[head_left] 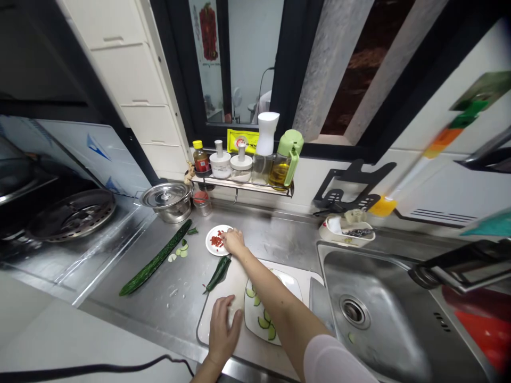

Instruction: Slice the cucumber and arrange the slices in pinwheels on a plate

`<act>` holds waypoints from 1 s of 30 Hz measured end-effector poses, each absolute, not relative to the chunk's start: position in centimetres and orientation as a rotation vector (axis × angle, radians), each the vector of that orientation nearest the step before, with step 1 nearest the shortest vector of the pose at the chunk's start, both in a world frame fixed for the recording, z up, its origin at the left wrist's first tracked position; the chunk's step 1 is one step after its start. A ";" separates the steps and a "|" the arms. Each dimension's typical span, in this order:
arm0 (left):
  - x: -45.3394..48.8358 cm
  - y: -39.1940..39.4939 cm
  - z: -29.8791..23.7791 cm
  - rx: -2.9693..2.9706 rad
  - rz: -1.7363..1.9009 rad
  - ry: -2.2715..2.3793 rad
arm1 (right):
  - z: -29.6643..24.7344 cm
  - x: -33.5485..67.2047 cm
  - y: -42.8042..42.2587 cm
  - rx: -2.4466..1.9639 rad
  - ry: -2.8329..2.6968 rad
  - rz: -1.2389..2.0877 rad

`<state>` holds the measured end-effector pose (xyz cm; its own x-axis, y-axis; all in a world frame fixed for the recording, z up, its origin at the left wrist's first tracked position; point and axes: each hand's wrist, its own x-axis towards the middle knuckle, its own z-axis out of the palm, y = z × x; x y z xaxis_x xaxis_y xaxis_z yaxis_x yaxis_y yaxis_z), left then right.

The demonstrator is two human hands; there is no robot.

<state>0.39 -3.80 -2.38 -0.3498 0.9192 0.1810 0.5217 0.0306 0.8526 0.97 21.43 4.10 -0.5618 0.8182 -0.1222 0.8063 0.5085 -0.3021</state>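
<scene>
My right hand reaches forward to a small white dish of chopped red chili, with its fingers curled at the dish's right edge. Whether it holds any pieces I cannot make out. My left hand lies flat, fingers out, on the white cutting board. A green chili pepper lies at the board's upper left corner. A white plate with cucumber slices sits on the board under my right forearm.
A long cucumber and a few cut slices lie on the steel counter to the left. A lidded steel pot and a stove stand farther left. A condiment rack is behind, a sink to the right.
</scene>
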 end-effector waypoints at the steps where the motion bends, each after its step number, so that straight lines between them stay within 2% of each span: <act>1: 0.4 -3.8 -2.4 1.455 1.256 1.887 | 3.9 0.5 21.7 -1.439 -2.706 0.505; 15: 0.3 -3.9 -2.0 1.450 1.210 1.877 | 2.2 -1.6 22.5 -1.437 -2.655 0.527; 17: 0.4 -3.9 -2.3 1.453 1.233 1.874 | 2.0 -1.1 22.4 -1.471 -2.490 0.660; 21: 0.2 -3.0 -1.6 1.379 1.337 1.938 | 1.4 0.7 22.4 -1.386 -1.871 1.169; 25: -1.4 0.9 1.0 1.191 1.413 2.201 | 1.1 2.8 22.5 -1.343 -1.582 1.365; 27: -2.9 3.7 2.3 1.077 1.333 2.395 | 1.4 3.9 22.3 -1.333 -1.478 1.447; 30: -5.4 7.6 3.3 0.879 1.030 2.597 | 2.3 5.8 21.4 -1.302 -1.351 1.567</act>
